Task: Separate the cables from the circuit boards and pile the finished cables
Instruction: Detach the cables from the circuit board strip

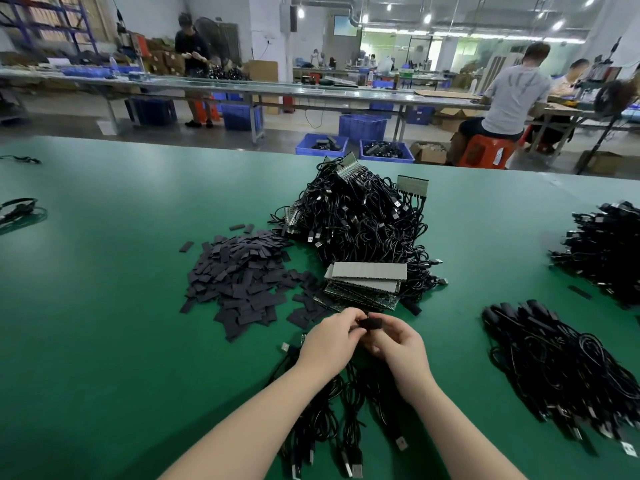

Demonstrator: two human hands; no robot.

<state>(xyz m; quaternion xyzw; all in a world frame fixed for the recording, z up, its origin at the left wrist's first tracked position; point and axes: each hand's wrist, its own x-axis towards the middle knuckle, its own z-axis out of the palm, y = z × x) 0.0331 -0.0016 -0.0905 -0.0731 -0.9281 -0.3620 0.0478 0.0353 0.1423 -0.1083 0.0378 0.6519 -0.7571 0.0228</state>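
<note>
My left hand (330, 341) and my right hand (401, 351) meet at the middle of the green table (104, 306), both pinching a small black cable end (371, 323). Black cables with USB plugs (349, 427) trail from my hands toward the near edge. Just beyond my fingers lies a stack of circuit boards (363, 285) with grey strips on top. Behind it rises a big tangle of black cables still joined to boards (360, 220). A pile of separated black cables (561, 368) lies to the right.
A heap of flat black rectangular pieces (242, 282) lies left of the boards. Another cable pile (609, 251) sits at the far right edge. Loose cables (17, 209) lie at the far left. Beyond the table are blue crates (362, 128), benches and seated and standing people.
</note>
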